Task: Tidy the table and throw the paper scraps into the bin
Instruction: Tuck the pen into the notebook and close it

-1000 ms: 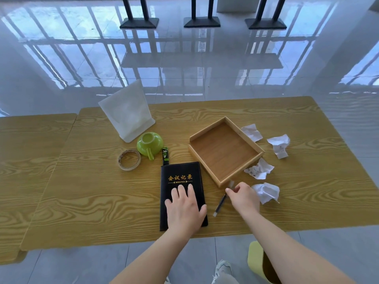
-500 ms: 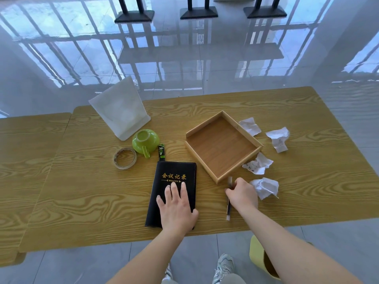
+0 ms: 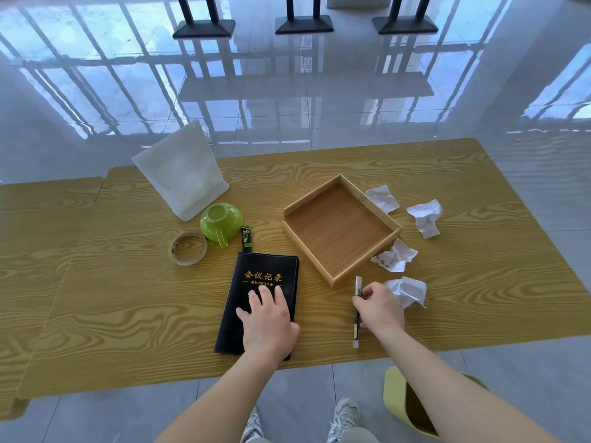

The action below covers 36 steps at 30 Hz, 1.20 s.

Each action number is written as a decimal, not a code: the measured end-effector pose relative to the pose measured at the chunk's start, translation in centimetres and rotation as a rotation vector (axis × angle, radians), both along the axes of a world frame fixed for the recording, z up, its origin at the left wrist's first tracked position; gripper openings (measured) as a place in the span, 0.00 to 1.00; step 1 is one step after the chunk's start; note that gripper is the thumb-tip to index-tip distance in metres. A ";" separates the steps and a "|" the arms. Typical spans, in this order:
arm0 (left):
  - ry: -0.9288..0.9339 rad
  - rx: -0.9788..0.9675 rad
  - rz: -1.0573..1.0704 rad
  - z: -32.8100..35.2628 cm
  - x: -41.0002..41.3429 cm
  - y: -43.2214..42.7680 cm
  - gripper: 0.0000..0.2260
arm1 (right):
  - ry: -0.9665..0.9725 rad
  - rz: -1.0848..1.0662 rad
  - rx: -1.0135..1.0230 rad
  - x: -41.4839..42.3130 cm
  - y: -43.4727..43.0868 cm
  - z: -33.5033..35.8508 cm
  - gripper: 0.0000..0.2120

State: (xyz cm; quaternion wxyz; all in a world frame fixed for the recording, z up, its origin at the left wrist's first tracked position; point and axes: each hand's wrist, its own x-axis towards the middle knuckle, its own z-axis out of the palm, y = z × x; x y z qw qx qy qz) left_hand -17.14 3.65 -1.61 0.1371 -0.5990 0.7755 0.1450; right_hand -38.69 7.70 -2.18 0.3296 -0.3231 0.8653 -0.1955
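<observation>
Floor (image 3: 319, 100): glossy light grey tiles. Surface reflects a bright grid of window frames (image 3: 96, 75) in daylight. Far edge: three black square pedestal bases (image 3: 203, 28) with dark posts, side by side. Foreground: yellow wood-grain table (image 3: 128, 314), rounded corners. A second table (image 3: 38, 219) of the same finish stands just beside its left end.

Left hand (image 3: 268, 321) lies flat on the black notebook (image 3: 262, 282) while the right hand (image 3: 380, 306) pinches the pen (image 3: 356, 327) by the wooden tray's (image 3: 367, 257) near corner, a crumpled paper scrap (image 3: 407, 289) just beside it, the bin (image 3: 396, 394) below the table (image 3: 128, 314) edge.
</observation>
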 end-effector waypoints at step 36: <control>0.953 0.028 0.417 9.3 13.4 -2.2 0.26 | -0.372 0.202 -0.018 16.5 -9.7 1.6 0.04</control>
